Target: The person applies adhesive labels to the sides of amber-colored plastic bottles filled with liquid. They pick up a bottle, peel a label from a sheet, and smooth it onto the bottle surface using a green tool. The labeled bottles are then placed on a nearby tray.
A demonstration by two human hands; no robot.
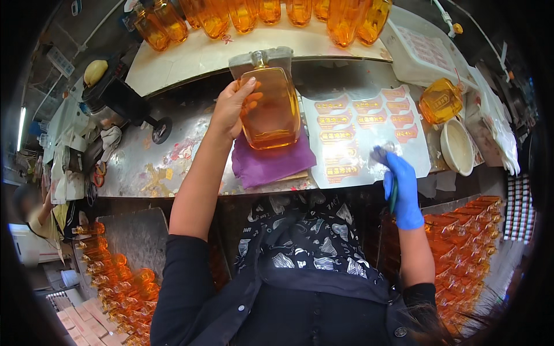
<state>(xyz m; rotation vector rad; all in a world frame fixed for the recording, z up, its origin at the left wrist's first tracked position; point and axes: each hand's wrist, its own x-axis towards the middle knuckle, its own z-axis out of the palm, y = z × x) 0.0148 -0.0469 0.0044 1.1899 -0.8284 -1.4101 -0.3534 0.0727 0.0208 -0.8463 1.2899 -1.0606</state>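
Observation:
My bare left hand is closed around the left side of a flat amber glass bottle, thumb on its front face. The bottle leans upright over a folded purple cloth, its neck in front of a grey pad. Over the right edge of a sheet of red and gold labels, my right hand wears a blue glove with grey fingertips. Its fingers curl round a slim dark green tool, mostly hidden, whose kind I cannot make out.
Amber bottles line a raised board at the back. To the right are another amber bottle, a white bowl and a plastic bin. A black stand is at left. Many bottles fill both sides below.

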